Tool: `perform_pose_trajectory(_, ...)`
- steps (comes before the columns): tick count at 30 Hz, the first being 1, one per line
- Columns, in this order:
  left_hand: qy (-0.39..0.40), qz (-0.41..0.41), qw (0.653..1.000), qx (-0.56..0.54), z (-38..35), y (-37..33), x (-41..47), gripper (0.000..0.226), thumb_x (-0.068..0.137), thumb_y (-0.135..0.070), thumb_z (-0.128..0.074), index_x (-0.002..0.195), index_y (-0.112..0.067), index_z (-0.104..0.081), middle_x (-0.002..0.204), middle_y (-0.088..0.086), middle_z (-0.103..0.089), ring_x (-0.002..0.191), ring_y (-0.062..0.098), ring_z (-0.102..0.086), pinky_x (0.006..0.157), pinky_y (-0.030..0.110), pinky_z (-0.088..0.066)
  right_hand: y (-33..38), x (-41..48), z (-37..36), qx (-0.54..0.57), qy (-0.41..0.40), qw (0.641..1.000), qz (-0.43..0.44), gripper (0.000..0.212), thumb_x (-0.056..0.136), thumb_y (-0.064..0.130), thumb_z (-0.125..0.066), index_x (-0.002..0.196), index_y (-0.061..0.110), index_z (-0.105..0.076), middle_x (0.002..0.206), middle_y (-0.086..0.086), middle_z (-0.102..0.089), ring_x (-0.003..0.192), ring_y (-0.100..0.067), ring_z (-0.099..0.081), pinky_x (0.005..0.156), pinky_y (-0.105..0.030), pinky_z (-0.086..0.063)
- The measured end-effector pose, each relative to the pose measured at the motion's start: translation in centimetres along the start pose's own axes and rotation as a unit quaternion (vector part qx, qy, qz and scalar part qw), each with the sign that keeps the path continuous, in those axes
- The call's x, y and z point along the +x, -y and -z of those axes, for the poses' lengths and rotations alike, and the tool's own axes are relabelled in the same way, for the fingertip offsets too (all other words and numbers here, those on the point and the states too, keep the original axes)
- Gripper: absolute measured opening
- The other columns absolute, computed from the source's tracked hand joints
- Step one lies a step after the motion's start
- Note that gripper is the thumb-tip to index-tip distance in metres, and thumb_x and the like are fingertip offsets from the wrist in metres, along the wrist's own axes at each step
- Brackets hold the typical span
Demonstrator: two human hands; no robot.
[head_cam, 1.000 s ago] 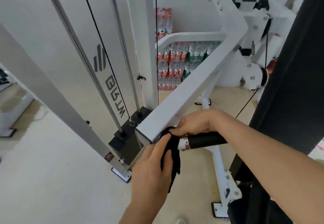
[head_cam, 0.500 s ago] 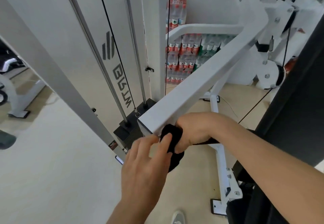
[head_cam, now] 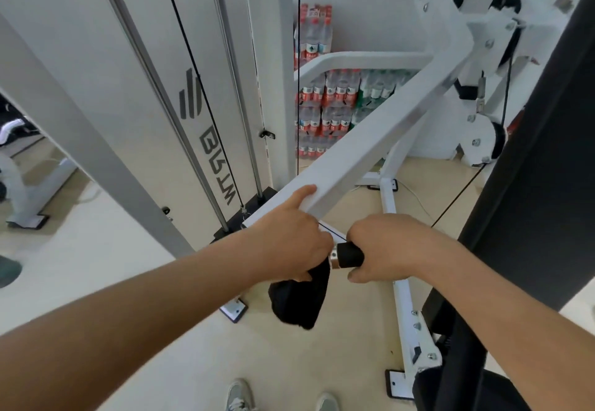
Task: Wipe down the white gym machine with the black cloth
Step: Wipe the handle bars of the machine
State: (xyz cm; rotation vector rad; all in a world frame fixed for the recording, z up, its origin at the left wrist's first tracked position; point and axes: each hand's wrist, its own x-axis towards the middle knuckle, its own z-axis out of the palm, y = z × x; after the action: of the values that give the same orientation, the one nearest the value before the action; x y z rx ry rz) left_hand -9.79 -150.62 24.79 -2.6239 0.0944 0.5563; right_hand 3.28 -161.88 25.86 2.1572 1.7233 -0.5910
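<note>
The white gym machine fills the left and far side of the scene. A tall black pad blocks the right. The machine's slanted white beam crosses the middle and partly hides the stacked bottle packs far behind. At the beam's near end, the left hand has its grip curled on the black cloth, which hangs below it, index finger laid on the beam. Just to the right, the right hand closes its grip round the black handle.

Grey sideways lettering under a striped logo on the machine defies sure reading, and the bottles' labels are too small.
</note>
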Motion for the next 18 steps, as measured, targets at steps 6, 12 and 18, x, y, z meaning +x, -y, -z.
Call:
perform_pose_trajectory(6, -0.134, 0.138, 0.979, -0.066, -1.7, -3.1, -0.3, 0.014, 0.088, -0.024, -0.058, 0.098, -0.015, -0.061, 0.09, 0.001, -0.068, 0.109, 0.02, -0.06, 0.118, 0.059, 0.004, 0.6, -0.7, 0.2, 0.013, -0.034, 0.999, -0.019, 0.026, 0.078, 0.034, -0.064, 0.063, 0.025, -0.044, 0.063, 0.006, -0.048, 0.053, -0.011, -0.044, 0.049, -0.025, -0.036)
perform_pose_trajectory(12, -0.351, 0.195, 0.889, -0.218, -4.4, -6.6, -3.1, 0.04, 0.091, -0.009, -0.041, 0.121, -0.012, -0.067, 0.128, 0.004, -0.065, 0.126, 0.021, -0.056, 0.113, 0.042, -0.031, 1.0, -1.5, -0.8, 0.024, -0.102, 0.994, -0.007, 0.013, 0.083, 0.036, -0.058, 0.076, 0.031, -0.049, 0.072, 0.008, -0.053, 0.061, -0.01, -0.048, 0.053, -0.027, -0.034)
perform_pose_trajectory(18, -0.452, 0.191, 0.666, -0.562, -0.4, -3.4, -6.3, 0.039, 0.071, -0.003, -0.047, 0.09, -0.027, -0.072, 0.108, -0.015, -0.068, 0.108, 0.007, -0.059, 0.091, 0.017, -0.045, 2.2, -1.7, 0.0, 0.403, -0.289, 0.865, 0.073, 0.024, 0.088, 0.025, -0.068, 0.111, 0.03, -0.063, 0.105, 0.015, -0.061, 0.102, -0.001, -0.057, 0.086, -0.027, -0.052)
